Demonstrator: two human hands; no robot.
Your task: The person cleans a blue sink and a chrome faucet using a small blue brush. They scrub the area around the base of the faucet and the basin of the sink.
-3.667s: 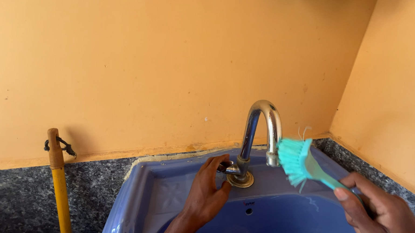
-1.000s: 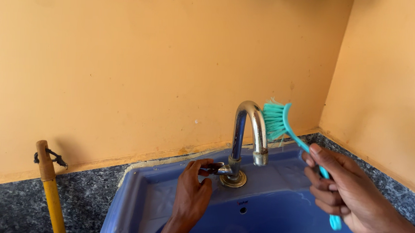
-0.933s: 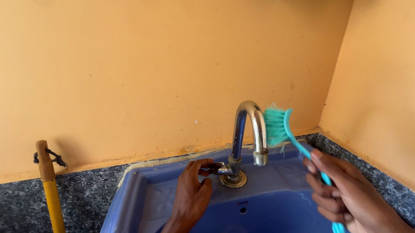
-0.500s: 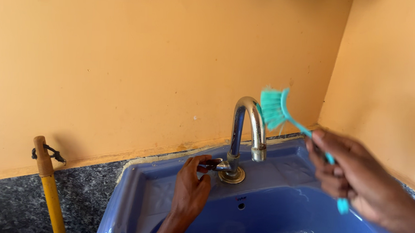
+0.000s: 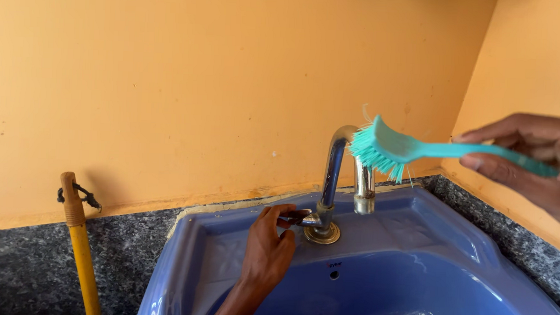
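Scrubbing the curved chrome tap [image 5: 346,163] on the blue basin [image 5: 452,240], the right hand [image 5: 532,159] grips a teal plastic brush [image 5: 394,147] against its arch, while the left hand [image 5: 269,251] pinches the tap's lever.

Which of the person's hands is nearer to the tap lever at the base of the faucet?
Left. The left hand has its fingers on the tap lever at the faucet base. The right hand is up to the right, holding the teal brush.

Dark speckled granite counter [image 5: 23,263], blue sink [image 5: 453,237] set in, chrome tap [image 5: 339,173] on sink rim
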